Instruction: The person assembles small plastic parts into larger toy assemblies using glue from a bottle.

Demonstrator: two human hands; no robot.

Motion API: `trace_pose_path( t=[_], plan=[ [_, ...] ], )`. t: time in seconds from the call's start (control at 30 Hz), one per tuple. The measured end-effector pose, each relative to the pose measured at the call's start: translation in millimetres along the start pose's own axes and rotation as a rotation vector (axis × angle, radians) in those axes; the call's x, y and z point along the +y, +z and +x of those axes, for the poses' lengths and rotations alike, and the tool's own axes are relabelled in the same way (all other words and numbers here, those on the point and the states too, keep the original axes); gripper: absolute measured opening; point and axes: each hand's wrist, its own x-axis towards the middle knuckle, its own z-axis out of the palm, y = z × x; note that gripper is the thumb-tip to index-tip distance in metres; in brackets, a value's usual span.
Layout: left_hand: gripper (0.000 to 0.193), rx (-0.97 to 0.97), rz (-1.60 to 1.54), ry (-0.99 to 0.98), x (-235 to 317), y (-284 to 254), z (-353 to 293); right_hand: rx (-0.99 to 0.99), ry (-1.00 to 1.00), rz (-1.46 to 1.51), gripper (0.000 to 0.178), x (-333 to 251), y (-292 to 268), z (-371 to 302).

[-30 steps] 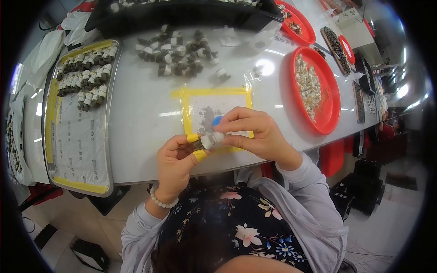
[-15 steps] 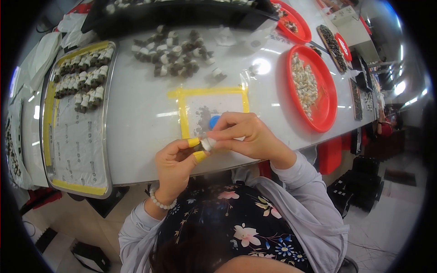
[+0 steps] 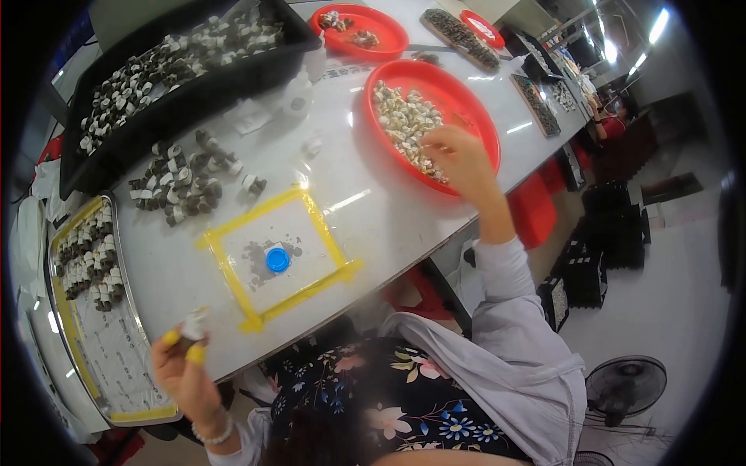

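Observation:
My left hand point(image 3: 186, 374), with yellow tape on two fingertips, is closed in a pinch around a small dark plug with a white wrap point(image 3: 193, 326), held up near the table's front edge. My right hand point(image 3: 465, 165) reaches over the round red tray point(image 3: 480, 124), its fingers bent together at a heap of small cream-white pieces point(image 3: 406, 128). Whatever is between those fingertips is too small to make out. A blue round cap or small pot point(image 3: 277, 260) stands on a damp-spotted sheet framed by yellow tape point(image 3: 332, 247).
Many white-wrapped dark plugs lie in a loose pile point(image 3: 177, 185), in a black bin point(image 3: 291, 39) behind it, and in rows on a metal-rimmed tray point(image 3: 140, 380) at left. Another red tray point(image 3: 396, 31) stands farther back. A fan point(image 3: 625, 384) is at lower right.
My hands, together over the taped sheet before, are now apart. The left has moved left with the plug; the right has gone to the red tray. The view has turned and shifted.

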Motion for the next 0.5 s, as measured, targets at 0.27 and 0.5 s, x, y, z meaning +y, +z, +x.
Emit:
trace_pose_path(
  t=[0.27, 0.5],
  plan=[
    [0.027, 0.389, 0.590, 0.103, 57.5, -109.9, 5.9, -0.096, -0.018, -0.174, 0.012, 59.3, 10.2, 6.8],
    [0.025, 0.430, 0.946, 0.164, 63.8, -137.9, 47.2, 0.295, -0.059, -0.274, 0.012, 21.6, 6.7, 3.2]
  ],
)
